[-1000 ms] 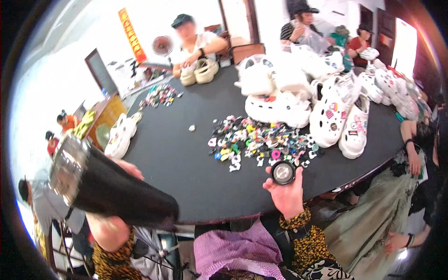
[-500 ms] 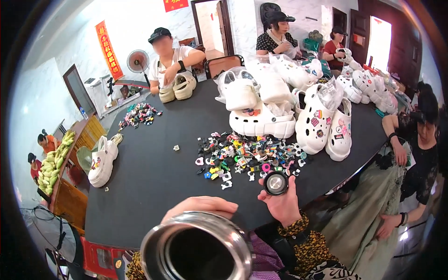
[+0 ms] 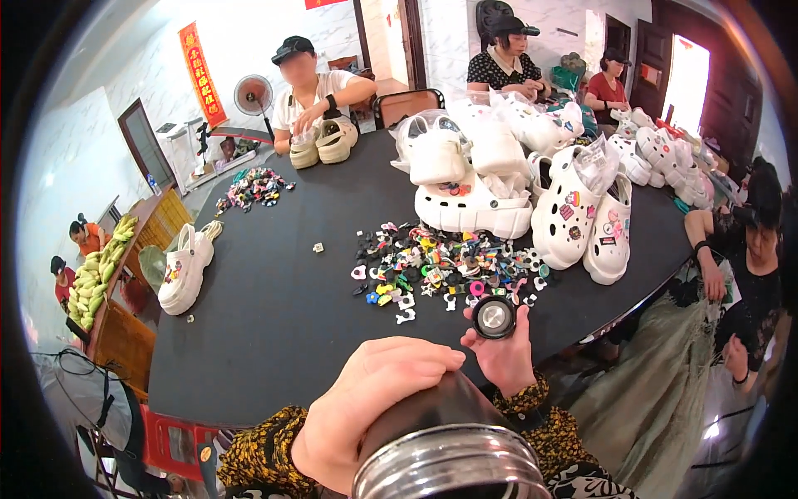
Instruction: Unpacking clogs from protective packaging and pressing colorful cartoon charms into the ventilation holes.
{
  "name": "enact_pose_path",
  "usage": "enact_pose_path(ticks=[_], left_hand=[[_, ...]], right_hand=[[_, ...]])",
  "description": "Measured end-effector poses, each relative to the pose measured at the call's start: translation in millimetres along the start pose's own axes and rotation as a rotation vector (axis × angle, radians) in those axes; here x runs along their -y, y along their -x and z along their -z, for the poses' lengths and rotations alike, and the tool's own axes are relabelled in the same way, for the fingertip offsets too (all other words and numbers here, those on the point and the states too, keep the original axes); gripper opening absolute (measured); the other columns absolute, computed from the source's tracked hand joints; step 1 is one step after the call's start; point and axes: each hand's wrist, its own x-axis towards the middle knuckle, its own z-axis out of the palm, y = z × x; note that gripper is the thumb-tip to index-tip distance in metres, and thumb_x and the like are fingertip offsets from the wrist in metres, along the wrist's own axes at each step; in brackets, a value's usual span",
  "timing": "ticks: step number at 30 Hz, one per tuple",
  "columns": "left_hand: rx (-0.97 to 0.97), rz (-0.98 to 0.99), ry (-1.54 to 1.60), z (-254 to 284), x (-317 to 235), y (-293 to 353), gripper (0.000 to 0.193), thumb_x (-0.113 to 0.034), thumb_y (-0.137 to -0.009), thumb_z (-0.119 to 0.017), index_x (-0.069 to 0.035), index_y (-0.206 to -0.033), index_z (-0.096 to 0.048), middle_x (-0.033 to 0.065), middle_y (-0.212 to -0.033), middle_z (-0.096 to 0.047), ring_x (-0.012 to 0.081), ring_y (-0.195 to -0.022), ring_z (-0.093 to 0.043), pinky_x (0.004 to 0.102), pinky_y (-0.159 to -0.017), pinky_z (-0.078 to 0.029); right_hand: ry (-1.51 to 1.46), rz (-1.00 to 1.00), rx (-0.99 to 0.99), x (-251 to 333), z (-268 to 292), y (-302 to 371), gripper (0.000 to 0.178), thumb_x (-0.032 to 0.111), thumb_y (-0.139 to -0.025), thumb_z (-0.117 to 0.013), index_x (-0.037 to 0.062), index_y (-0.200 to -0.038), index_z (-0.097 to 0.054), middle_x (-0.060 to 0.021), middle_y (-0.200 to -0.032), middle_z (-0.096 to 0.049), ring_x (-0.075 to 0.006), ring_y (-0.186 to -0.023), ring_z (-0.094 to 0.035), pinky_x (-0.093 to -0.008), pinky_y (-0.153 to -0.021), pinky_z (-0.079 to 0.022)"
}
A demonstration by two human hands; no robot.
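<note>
My left hand (image 3: 366,403) is wrapped over the dark body of a vacuum flask (image 3: 436,407). The flask lies tilted close below the camera, its wide steel mouth (image 3: 453,461) uncapped and toward me. In my right hand (image 3: 511,353), held up just past it, sits a round black lid (image 3: 494,318) with a silvery centre. Beyond the lid, a heap of colourful shoe charms (image 3: 453,266) is spread on the black table (image 3: 274,333). White clogs (image 3: 573,208) decorated with charms stand piled behind that heap.
A lone white clog (image 3: 187,270) stands at the table's left, with a smaller charm pile (image 3: 256,189) farther back. Across the table a person handles beige clogs (image 3: 324,143). Other people sit at the far right; one beside me holds greenish cloth (image 3: 657,382). A red stool (image 3: 174,449) is lower left.
The flask's mouth has moved down and to the right, and more of its body and my left hand show. My right hand still holds the lid. The view has shifted slightly.
</note>
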Motion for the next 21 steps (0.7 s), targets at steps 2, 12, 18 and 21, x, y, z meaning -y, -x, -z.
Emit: enact_pose_path(ticks=[2,12,18,21], left_hand=[[-0.073,-0.085,0.032,-4,4,1,0.041,-0.020,-0.087,-0.062,-0.001,-0.117,-0.043,0.0301,-0.103,-0.059,0.0364,-0.100,-0.059,0.0468,-0.088,-0.048],[-0.038,-0.038,-0.020,1,-6,-2,0.039,-0.020,-0.086,-0.062,-0.002,-0.115,-0.043,0.0281,-0.103,-0.060,0.0360,-0.098,-0.059,0.0471,-0.088,-0.047],[-0.112,-0.055,-0.040,-6,7,11,0.040,-0.020,-0.085,-0.064,-0.003,-0.115,-0.043,0.0267,-0.103,-0.061,0.0356,-0.098,-0.059,0.0471,-0.089,-0.046],[-0.138,-0.077,-0.016,-12,0,4,0.040,-0.021,-0.085,-0.064,-0.004,-0.115,-0.043,0.0264,-0.103,-0.061,0.0355,-0.098,-0.059,0.0467,-0.089,-0.046]], right_hand=[[-0.007,0.011,0.016,1,-1,1,0.066,0.057,-0.097,-0.018,0.0039,-0.120,-0.050,-0.0172,-0.109,-0.059,-0.0261,-0.080,-0.057,-0.0426,-0.077,-0.047],[0.029,0.020,-0.019,-2,-1,1,0.062,0.059,-0.096,-0.024,0.0087,-0.118,-0.053,-0.0153,-0.108,-0.061,-0.0229,-0.077,-0.060,-0.0409,-0.076,-0.047],[0.025,0.014,-0.018,-1,0,1,0.062,0.059,-0.096,-0.025,0.0092,-0.118,-0.053,-0.0153,-0.109,-0.061,-0.0235,-0.077,-0.060,-0.0411,-0.076,-0.048],[0.030,0.015,-0.014,-1,-2,1,0.061,0.060,-0.095,-0.026,0.0097,-0.119,-0.052,-0.0151,-0.108,-0.061,-0.0235,-0.077,-0.060,-0.0408,-0.075,-0.048]])
